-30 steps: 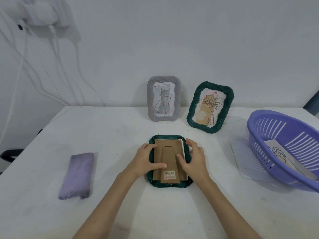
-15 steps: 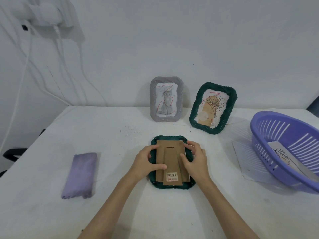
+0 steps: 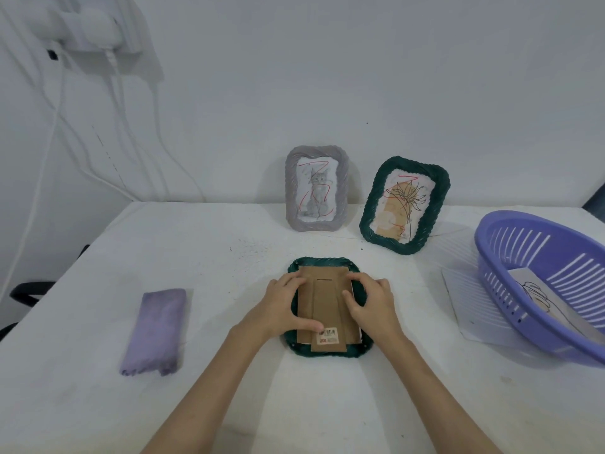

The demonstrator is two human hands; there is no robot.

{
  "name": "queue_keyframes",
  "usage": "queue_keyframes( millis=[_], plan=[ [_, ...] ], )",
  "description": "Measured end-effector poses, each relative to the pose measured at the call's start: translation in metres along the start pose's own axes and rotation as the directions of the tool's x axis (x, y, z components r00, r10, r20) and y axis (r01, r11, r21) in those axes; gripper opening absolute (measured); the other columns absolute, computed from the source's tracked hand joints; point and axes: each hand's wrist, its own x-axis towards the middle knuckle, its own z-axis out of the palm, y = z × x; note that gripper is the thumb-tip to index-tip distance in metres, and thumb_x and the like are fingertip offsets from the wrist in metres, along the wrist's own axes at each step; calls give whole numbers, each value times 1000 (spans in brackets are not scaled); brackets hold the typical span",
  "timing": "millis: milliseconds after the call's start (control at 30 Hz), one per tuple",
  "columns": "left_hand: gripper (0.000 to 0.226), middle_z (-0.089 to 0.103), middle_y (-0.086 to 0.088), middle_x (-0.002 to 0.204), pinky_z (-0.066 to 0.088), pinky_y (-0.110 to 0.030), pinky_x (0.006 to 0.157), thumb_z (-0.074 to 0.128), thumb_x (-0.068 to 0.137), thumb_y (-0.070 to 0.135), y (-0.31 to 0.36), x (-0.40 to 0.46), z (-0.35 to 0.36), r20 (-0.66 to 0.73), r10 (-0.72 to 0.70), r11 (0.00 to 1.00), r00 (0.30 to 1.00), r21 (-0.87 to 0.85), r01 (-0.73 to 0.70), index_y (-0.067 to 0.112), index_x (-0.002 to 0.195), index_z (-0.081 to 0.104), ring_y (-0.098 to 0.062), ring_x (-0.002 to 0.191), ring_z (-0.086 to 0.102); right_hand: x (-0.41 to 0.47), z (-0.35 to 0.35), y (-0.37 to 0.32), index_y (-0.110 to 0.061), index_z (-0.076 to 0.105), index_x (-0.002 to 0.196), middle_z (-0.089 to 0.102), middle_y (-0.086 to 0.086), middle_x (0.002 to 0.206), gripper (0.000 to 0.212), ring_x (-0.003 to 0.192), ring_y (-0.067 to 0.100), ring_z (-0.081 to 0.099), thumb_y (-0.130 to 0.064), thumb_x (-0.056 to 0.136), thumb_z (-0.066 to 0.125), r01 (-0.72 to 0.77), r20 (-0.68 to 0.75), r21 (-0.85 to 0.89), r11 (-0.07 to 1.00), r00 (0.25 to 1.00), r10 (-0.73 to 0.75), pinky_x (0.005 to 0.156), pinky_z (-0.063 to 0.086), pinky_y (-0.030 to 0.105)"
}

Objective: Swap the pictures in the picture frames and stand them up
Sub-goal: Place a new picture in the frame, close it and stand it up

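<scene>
A dark green frame [image 3: 327, 352] lies face down on the white table, its brown cardboard back [image 3: 325, 299] with a barcode sticker facing up. My left hand [image 3: 284, 306] presses on the back's left edge, thumb near the sticker. My right hand [image 3: 371, 301] presses on its right edge, fingers spread over the board. Against the wall a grey frame [image 3: 316, 189] with a cat picture stands upright. Beside it a second green frame [image 3: 404, 204] with a plant drawing leans tilted.
A folded purple cloth [image 3: 156, 332] lies to the left. A purple plastic basket [image 3: 543, 283] holding a drawing stands at the right on a white sheet [image 3: 465, 299]. Cables [image 3: 62, 132] hang down the wall at left. The table's left edge [image 3: 59, 283] is close to a black chair.
Both hands have slid a little along the cardboard back, pressing it flat into the frame. A white edge seen at the back's right side a second ago is now almost covered.
</scene>
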Motion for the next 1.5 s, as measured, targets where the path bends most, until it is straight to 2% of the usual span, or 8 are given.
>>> queue_keyframes(
  millis=[233,333,533,800,900,1067,1300,1500],
  plan=[
    [98,17,7,150,25,-37,112,79,64,46,2,0,-1,19,-3,999,1000,32,3,17,144,29,-16,135,17,34,-18,-5,-13,61,116,55,12,110,30,92,16,47,-11,85,61,41,-10,-10,999,999,-41,87,40,26],
    [98,17,7,151,25,-36,112,78,64,46,2,0,0,11,0,999,1000,40,0,17,144,29,-16,135,17,50,-20,-6,-13,58,123,50,15,103,36,95,25,49,-18,87,61,41,136,-112,993,990,-26,83,36,23],
    [97,17,7,151,23,-34,111,78,64,46,0,-1,3,-18,6,1000,1000,26,-6,18,143,30,-15,133,18,59,-22,-6,-12,62,115,35,-14,74,32,80,12,40,-17,84,66,130,219,-157,979,971,-94,58,28,13],
    [96,19,8,149,23,-35,112,79,63,46,-4,3,4,-14,14,999,1000,32,-14,17,142,33,-16,134,18,51,-18,-1,-9,69,103,41,-12,75,23,66,-2,39,-13,80,69,151,104,-77,986,984,-142,63,33,2],
    [74,28,4,142,27,-33,111,74,71,44,-5,10,-3,-28,-21,996,999,-85,19,15,133,47,-15,131,27,44,-13,-1,-10,67,108,46,-5,81,27,68,-4,40,-12,80,69,135,33,-27,990,990,-134,65,32,-2],
    [32,46,-10,118,40,-32,98,64,85,27,-11,30,-10,-317,-146,976,937,-199,85,15,115,60,-30,108,51,44,-7,-5,-13,72,99,45,-4,80,19,68,-1,41,-12,80,69,99,52,-8,995,994,-99,66,32,-2],
    [39,48,-15,111,37,-24,87,65,84,14,-10,48,-12,-220,-122,983,968,-161,87,12,122,56,-35,105,51,46,-10,0,-14,72,99,50,2,90,18,73,2,43,-12,81,68,74,48,4,997,996,-74,68,31,-4],
    [31,42,-6,102,33,-22,82,64,85,16,-13,54,-17,-143,-81,989,986,-136,62,14,115,58,-14,89,39,47,-11,1,-15,72,100,50,2,91,19,80,11,46,-13,82,67,68,68,-11,998,995,-67,67,31,-4]
  ],
)
